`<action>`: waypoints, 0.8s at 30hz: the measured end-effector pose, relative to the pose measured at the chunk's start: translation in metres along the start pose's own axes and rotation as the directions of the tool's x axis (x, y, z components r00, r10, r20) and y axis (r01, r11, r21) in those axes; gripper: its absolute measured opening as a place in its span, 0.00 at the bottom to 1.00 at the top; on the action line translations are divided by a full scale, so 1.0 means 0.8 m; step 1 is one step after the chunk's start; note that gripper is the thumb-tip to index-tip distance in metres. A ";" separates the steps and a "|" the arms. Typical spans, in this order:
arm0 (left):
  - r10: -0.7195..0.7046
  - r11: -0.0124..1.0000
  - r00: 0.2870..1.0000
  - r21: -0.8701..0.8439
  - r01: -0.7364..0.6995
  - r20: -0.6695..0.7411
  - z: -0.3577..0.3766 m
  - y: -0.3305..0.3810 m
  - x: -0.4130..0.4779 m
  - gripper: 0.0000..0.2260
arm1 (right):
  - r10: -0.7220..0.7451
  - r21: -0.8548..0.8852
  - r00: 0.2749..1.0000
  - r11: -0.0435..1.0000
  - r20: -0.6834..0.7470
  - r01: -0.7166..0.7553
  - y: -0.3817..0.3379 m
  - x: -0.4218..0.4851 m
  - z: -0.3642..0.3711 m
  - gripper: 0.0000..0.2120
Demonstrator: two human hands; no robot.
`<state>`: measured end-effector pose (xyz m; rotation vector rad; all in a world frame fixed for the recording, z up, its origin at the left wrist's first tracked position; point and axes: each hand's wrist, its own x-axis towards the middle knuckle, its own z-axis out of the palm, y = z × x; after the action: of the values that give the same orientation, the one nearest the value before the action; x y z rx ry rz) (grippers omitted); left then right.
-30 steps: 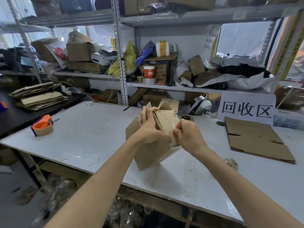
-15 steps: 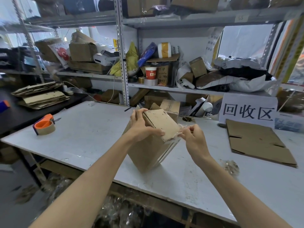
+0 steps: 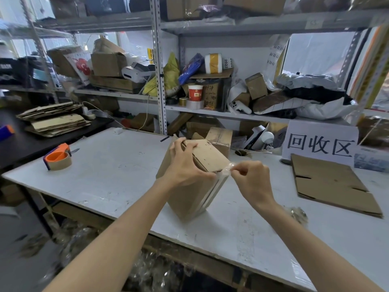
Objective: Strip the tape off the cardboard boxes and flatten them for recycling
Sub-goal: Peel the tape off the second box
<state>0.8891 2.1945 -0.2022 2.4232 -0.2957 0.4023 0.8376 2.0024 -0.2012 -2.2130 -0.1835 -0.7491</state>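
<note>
Now the left hand grips the cardboard box, which stands tilted near the middle of the white worktop. Its fingers are curled over the far edge of the top flap and the thumb is pressed by the near corner. Just right of that corner, the right hand pinches a lifted end of clear tape tight between thumb and fingertips. The pull will probably go best low and along the seam, slow and even, with the left thumb bearing down close to the peel line. A sharp upward tug would likely snap the thin film or tear the paper face, and the box, balanced on its lower edge, could skid. Around it, from the left: a stack of flattened cardboard on the dark side table, and an orange tape dispenser well clear of the work. A second taped box sits just behind the one in hand, apparently waiting its turn. Further right, a flattened carton lies before a printed sign, with a crumpled wad of film near the front edge. Nothing blocks the peel to the right.
</note>
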 end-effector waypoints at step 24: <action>0.040 0.999 0.997 -0.023 -0.039 0.062 -0.016 -0.016 -0.009 0.49 | 0.267 0.310 0.957 0.906 0.111 -0.289 0.028 0.018 0.009 0.06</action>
<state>0.8833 2.2129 -0.2027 2.4150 -0.3737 0.3392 0.8605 1.9908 -0.2108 -1.8976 -0.0176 -0.4509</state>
